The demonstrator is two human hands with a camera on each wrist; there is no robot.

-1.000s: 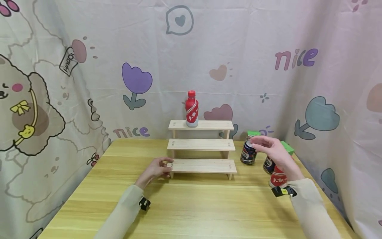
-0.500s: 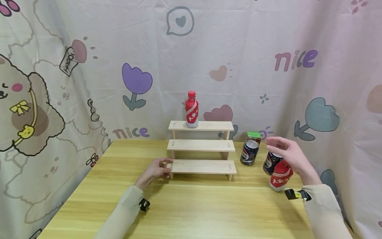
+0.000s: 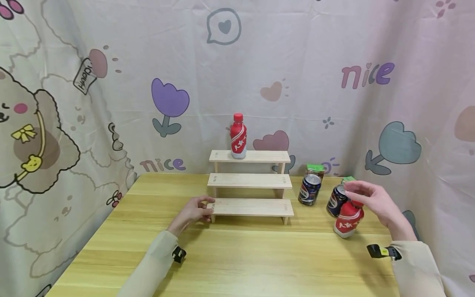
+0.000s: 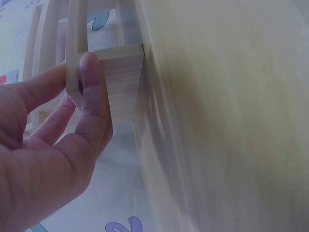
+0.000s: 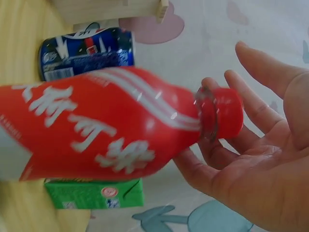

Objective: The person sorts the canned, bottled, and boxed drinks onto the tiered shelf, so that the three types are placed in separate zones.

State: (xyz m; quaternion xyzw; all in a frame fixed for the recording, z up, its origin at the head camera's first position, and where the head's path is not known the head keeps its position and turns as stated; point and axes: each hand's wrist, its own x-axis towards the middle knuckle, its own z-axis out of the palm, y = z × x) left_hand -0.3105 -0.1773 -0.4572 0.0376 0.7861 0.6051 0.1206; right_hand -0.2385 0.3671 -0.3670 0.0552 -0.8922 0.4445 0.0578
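A three-step wooden display rack [image 3: 250,207] stands on the table, and my left hand [image 3: 191,212] grips the left end of its lowest board. The left wrist view shows my fingers [image 4: 94,96] on both sides of that board [image 4: 73,43]. A red bottle with white lettering [image 3: 349,220] stands on the table at the right. Around its red cap [image 5: 229,112], my right hand [image 3: 378,205] hovers with thumb and fingers spread apart, not closed on it. Another red bottle [image 3: 238,137] stands on the rack's top board.
A dark blue can [image 3: 309,189] stands right of the rack, with a green-topped carton [image 3: 315,168] behind it. Beside the nearer bottle is another blue can [image 3: 337,201], and a second green carton [image 5: 94,193] is behind. A printed curtain [image 3: 315,82] hangs at the back.
My right hand has moved right and down, from above the blue can by the rack to the red bottle's cap. The left hand has stayed on the rack.
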